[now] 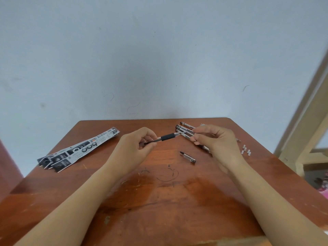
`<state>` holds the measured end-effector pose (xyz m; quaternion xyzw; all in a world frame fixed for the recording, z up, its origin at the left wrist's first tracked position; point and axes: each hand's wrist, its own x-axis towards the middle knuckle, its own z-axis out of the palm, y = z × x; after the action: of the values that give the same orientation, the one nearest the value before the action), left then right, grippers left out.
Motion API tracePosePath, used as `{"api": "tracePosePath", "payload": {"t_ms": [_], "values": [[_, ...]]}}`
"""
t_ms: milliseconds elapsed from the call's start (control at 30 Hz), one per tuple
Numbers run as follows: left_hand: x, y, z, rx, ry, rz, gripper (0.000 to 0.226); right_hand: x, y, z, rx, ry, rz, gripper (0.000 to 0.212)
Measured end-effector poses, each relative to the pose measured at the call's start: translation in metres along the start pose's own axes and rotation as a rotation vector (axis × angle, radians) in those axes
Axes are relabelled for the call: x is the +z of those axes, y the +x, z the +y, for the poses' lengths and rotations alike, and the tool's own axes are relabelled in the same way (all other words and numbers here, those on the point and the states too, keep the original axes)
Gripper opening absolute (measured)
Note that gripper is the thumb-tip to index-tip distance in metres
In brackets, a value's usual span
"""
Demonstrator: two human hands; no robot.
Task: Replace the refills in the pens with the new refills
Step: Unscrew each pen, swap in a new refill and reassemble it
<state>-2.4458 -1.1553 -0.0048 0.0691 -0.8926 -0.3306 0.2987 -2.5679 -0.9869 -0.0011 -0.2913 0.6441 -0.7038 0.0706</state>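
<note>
Black-gripped pen (pixel 167 136) grasped by left fingers (pixel 148 134), tip by right fingers (pixel 199 130); pack (pixel 79 148) print blurred.

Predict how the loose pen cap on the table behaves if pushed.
The pen cap is small, clear plastic: probably light and stiff. Round and tapered, it would likely roll in an arc on the smooth table.

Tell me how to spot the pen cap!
Find the middle of the brown table. Just nearer than the pen in the left hand lies the cap. It is short and clear with black ends, alone, unlike the long pens bunched behind.
</note>
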Motion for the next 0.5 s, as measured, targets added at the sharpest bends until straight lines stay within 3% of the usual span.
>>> {"api": "tracePosePath", "payload": {"t_ms": [333, 500], "values": [[0.002, 0.0, -0.001, 0.041, 0.028, -0.012, 0.02, 0.003, -0.001, 0.003, -0.176, -0.182, -0.014, 0.029], [0.003, 0.001, -0.003, 0.058, 0.04, -0.025, 0.018, 0.003, -0.001, 0.008, -0.228, -0.27, -0.036, 0.005]]}}
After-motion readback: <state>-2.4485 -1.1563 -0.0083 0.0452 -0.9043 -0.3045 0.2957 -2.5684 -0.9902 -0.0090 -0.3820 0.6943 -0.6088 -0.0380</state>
